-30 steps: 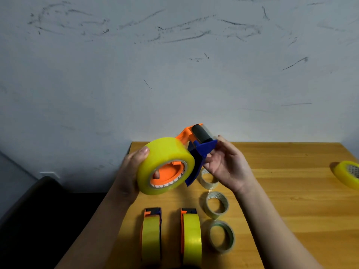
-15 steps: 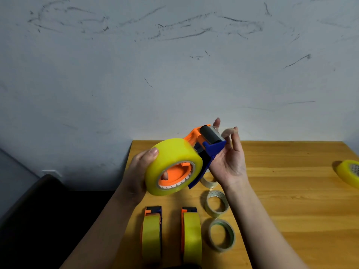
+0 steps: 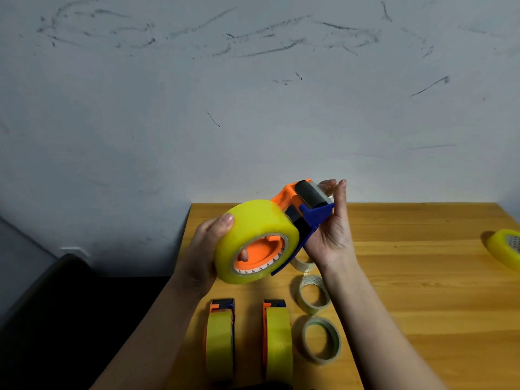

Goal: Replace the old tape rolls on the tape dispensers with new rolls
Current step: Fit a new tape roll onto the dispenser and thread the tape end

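I hold an orange and blue tape dispenser (image 3: pixel 306 209) above the table, with a full yellow tape roll (image 3: pixel 253 223) seated on its orange hub. My left hand (image 3: pixel 205 249) grips the roll from the left, thumb on top. My right hand (image 3: pixel 332 232) cups the blue front end, its fingertips up by the black roller and the clear tape end. Two more dispensers (image 3: pixel 220 336) (image 3: pixel 277 336) with yellow rolls stand on the table below. Three thin, nearly used rolls (image 3: pixel 313 296) (image 3: pixel 320 340) (image 3: pixel 302 264) lie to their right; the farthest is partly hidden by my right wrist.
The wooden table (image 3: pixel 422 291) butts against a scuffed grey wall. Another full yellow roll (image 3: pixel 506 246) lies at the table's far right edge. A dark chair or seat (image 3: pixel 56 305) sits left of the table's left edge.
The dispenser and both hands have shifted right and slightly up. My right hand's fingers have moved from the blue side plate up to the roller and tape end.
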A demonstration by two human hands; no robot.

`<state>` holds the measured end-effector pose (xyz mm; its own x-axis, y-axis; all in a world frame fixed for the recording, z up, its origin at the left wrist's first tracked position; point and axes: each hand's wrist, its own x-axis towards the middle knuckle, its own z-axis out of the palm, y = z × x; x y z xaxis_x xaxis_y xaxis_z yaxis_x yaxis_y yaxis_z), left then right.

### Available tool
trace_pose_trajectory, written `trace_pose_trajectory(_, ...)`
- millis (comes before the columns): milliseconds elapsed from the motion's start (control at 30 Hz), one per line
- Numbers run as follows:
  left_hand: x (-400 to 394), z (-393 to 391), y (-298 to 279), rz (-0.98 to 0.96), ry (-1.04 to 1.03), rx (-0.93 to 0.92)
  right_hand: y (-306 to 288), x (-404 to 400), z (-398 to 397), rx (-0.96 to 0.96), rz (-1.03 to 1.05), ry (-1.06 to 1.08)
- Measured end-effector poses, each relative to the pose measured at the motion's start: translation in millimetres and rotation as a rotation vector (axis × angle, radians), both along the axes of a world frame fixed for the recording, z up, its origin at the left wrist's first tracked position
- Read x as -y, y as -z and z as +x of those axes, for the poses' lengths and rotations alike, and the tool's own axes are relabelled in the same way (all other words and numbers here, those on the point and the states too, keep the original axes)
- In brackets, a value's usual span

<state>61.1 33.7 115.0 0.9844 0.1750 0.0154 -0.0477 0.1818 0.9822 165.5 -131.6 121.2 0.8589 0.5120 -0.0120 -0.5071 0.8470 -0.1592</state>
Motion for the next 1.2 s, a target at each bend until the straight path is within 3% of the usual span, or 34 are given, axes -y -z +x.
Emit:
trace_pose_trajectory(133,0,0,0,-0.006,0.023,-0.003,-6,0,-4,-0.020,-0.010,-0.014)
trace_pose_trajectory(600,1,0,-2,-0.037,0.039,0.021,-5,-1,-2,0.046,-0.463,0.247)
trace_pose_trajectory(833,1,-2,-2,-0.021,0.009,0.007,3,0,-1,0.037,-0.516,0.397)
trace_pose_trajectory(1000,-1,-3,-5,0.001,-0.030,-0.010,-6,6,-4,0.069,-0.678,0.341)
trace_pose_trajectory(1200,-5,-8,-13,0.069,-0.053,-0.008,-12,18,6,-0.045,-0.594,0.089)
